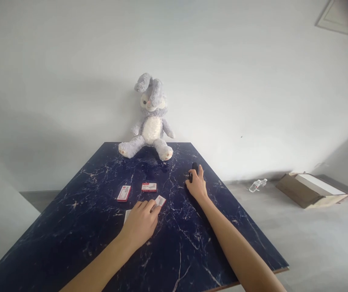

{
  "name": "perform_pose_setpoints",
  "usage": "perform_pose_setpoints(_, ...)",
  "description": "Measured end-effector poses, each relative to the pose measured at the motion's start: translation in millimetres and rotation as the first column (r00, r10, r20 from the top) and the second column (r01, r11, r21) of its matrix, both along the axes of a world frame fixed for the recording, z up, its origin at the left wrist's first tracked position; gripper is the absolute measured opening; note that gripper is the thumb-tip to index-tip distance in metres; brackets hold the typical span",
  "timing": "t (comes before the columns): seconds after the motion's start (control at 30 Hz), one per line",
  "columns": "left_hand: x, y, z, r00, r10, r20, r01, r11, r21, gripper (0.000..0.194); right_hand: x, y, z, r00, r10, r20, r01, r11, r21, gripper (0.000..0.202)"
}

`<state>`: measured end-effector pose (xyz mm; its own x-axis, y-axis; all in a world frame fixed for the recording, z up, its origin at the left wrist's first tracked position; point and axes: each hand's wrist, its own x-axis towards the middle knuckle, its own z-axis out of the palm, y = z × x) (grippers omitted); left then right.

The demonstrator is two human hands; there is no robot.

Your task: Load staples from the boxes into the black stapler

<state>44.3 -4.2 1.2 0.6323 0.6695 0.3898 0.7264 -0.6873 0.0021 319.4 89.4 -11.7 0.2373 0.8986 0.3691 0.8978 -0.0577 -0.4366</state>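
My left hand is closed on a small red-and-white box, its fingers over the box's near end. Another small white box shows in part at the left of this hand, the rest hidden beneath or behind it. Just beyond lie two more flat red-and-white boxes, one tilted at the left and one lying crosswise. At the right side of the table, my right hand grips a small black object. Its kind is mostly covered by the fingers.
A grey plush rabbit sits against the wall at the far edge of the dark blue marbled table. On the floor to the right are clear plastic bottles and a cardboard box.
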Motion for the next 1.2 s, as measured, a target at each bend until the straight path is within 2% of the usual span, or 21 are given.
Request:
perform_pose_setpoints(0.13,-2,1,-3.7,1.000,-0.012,0.016,0.011,1.000,0.003,0.037,20,23,0.0,1.000,0.014,-0.017,-0.014,1.000,0.009,0.043)
perform_pose_setpoints(0.27,-1,-1,-2.9,1.000,0.010,0.015,-0.010,1.000,0.006,0.036,27,32,-1.5,0.997,0.067,-0.042,-0.066,0.998,0.023,0.048)
perform_pose_setpoints(0.47,-9,7,2.4,0.994,0.111,0.003,-0.111,0.993,-0.029,0.026,29,28,-4.0,0.993,0.096,-0.064,-0.094,0.995,0.032,0.049)
perform_pose_setpoints(0.67,-33,29,4.7,0.987,0.143,0.069,-0.144,0.990,0.007,0.042,28,28,-8.7,0.985,0.151,-0.089,-0.149,0.988,0.029,0.048)
perform_pose_setpoints(0.8,-44,36,0.5,0.966,0.239,0.101,-0.242,0.970,0.012,0.047,19,19,-8.8,0.970,0.218,-0.108,-0.215,0.976,0.040,0.049)
perform_pose_setpoints(0.93,-42,35,-6.7,0.921,0.344,0.184,-0.353,0.936,0.017,0.044,2,6,-7.0,0.946,0.304,-0.116,-0.297,0.952,0.073,0.048)
perform_pose_setpoints(1.0,-39,39,-9.0,0.921,0.323,0.217,-0.332,0.943,0.004,0.042,-8,3,-7.2,0.929,0.352,-0.116,-0.342,0.935,0.091,0.049)
perform_pose_setpoints(1.2,-22,75,-7.6,0.946,0.144,0.289,-0.130,0.989,-0.067,0.043,-24,7,-11.4,0.884,0.452,-0.118,-0.438,0.890,0.125,0.053)
